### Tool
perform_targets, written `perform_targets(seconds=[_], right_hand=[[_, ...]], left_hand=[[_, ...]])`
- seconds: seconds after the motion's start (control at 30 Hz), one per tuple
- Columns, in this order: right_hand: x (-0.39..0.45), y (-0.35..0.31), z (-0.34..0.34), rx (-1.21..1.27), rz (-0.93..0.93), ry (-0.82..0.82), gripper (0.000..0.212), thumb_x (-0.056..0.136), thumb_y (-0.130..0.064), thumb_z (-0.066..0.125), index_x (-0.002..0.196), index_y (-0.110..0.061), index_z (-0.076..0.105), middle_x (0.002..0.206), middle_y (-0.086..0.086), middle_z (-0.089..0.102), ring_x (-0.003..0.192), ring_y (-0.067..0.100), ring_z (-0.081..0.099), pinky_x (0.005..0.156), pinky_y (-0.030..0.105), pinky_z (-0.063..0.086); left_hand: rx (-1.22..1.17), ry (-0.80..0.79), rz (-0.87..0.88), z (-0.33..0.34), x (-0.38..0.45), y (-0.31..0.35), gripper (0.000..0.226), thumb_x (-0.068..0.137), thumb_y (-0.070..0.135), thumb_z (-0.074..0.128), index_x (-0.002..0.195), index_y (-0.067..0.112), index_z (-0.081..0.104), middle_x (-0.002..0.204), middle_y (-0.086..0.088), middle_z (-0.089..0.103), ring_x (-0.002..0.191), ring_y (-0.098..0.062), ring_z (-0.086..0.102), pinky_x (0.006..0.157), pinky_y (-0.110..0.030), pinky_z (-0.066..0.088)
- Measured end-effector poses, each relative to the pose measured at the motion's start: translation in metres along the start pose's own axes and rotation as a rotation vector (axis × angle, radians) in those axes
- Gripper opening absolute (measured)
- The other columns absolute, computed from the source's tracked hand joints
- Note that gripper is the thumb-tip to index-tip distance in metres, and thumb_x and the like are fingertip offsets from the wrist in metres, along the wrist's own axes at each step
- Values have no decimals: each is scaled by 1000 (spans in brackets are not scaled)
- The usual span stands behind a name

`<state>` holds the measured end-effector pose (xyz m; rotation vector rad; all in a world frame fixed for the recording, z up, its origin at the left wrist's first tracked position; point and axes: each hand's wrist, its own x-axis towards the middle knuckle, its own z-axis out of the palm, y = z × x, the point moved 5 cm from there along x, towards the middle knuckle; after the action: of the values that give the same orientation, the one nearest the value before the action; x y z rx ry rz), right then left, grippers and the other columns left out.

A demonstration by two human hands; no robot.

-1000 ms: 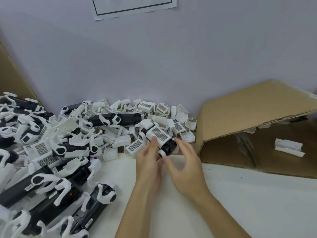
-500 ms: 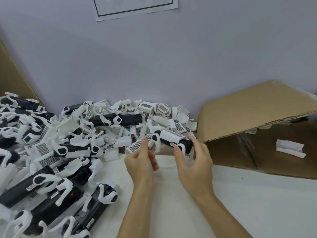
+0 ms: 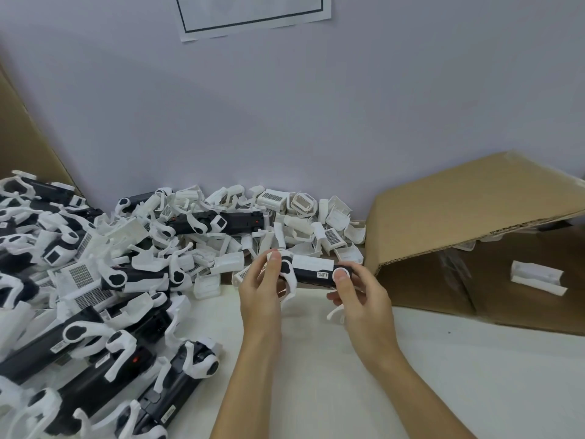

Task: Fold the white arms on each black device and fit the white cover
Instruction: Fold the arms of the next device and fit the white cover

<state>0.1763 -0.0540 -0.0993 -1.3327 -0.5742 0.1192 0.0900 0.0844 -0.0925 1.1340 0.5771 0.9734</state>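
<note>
At the far left of the worktop (image 3: 443, 375) a heap of black devices (image 3: 79, 343) with white arms sticking out lies piled; they overlap too much for an exact count, though well over a dozen show. Behind and to the right of them, against the wall, sits a second heap, of loose white covers (image 3: 316, 229), likewise too tangled to count, dozens at a guess.

Just in front of that heap the left hand (image 3: 262, 293) pinches the left end of one device (image 3: 311, 274), held level above the worktop, thumb on its white hinge piece. The right hand (image 3: 361, 296) grips the right end, thumb pressed on the round white joint (image 3: 341, 274). A white cover seems to sit along the top already, while two white arms (image 3: 289, 288) hang down below, one near each hand.

So the step in hand looks like folding the arms. The next move probably calls for swinging each hanging arm up flat against the body.

At the right lies one open cardboard box (image 3: 474, 223), on its side, with one white piece (image 3: 538, 277) inside.
</note>
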Motion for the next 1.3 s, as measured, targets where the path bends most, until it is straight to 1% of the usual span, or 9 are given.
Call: perform_targets(seconds=[0.2, 0.33, 0.47, 0.63, 0.8, 0.87, 1.0, 1.1, 1.3], right_hand=[[-2, -2, 0, 21, -4, 17, 23, 85, -41, 65, 101, -25, 65, 96, -2, 70, 94, 28, 68, 83, 43, 57], [-6, -15, 1, -30, -187, 31, 29, 79, -31, 74, 106, -25, 63, 100, -7, 68, 100, 16, 66, 81, 20, 51], [-13, -27, 6, -317, -510, -7, 47, 71, -21, 82, 114, -22, 62, 121, -6, 57, 117, 15, 57, 96, 22, 42], [-18, -19, 18, -647, -564, -109, 53, 70, -25, 79, 116, -36, 55, 130, -17, 46, 125, 5, 46, 96, 28, 33], [-11, -13, 11, -450, -316, -71, 38, 83, -43, 67, 119, -36, 59, 112, -19, 58, 106, -1, 58, 87, 10, 43], [-8, -13, 5, -280, -183, 4, 13, 87, -45, 60, 98, -42, 65, 87, -16, 68, 81, 8, 67, 69, 21, 53], [-2, -1, -4, 106, 231, 74, 34, 87, -47, 51, 83, -20, 72, 67, 11, 68, 49, 29, 64, 42, 33, 49], [1, 8, 1, 325, 512, 27, 43, 94, -37, 46, 82, -7, 74, 68, 28, 63, 52, 32, 51, 41, 29, 46], [2, 14, 8, 436, 543, -40, 44, 96, -33, 47, 71, -11, 76, 70, 28, 56, 71, 37, 39, 43, 29, 48]], left_hand=[[19, 24, -18, -1, 1, -2, 16, 96, 31, 62, 108, 26, 72, 84, 28, 72, 84, 2, 70, 81, -26, 50], [9, 33, -53, -2, 1, -4, 27, 97, 34, 60, 117, 20, 72, 97, 13, 75, 96, -15, 69, 86, -34, 53], [11, -21, -102, -1, 2, -7, 38, 96, 42, 59, 116, 11, 71, 112, -8, 73, 101, -29, 66, 82, -43, 54], [-104, 31, -119, -5, 2, -4, 50, 87, 39, 70, 124, 6, 62, 114, -14, 68, 99, -26, 65, 79, -37, 51], [-84, 112, 4, -15, 4, 8, 23, 96, 30, 61, 106, 16, 76, 103, 3, 76, 99, -11, 68, 86, -30, 48], [-39, 111, 33, -17, 2, 10, 22, 97, 32, 60, 97, 19, 78, 96, 4, 78, 94, -4, 70, 83, -29, 46], [-47, 88, 36, -17, 2, 11, 19, 97, 28, 60, 101, 19, 76, 106, 1, 76, 100, -15, 68, 81, -31, 52], [-68, -23, 21, -7, 2, 11, 23, 99, 28, 55, 97, 25, 78, 102, -5, 76, 87, -19, 71, 73, -28, 56], [-84, -102, -12, -1, 0, 8, 29, 100, 28, 51, 92, 28, 79, 94, -8, 75, 83, -24, 73, 69, -29, 57]])
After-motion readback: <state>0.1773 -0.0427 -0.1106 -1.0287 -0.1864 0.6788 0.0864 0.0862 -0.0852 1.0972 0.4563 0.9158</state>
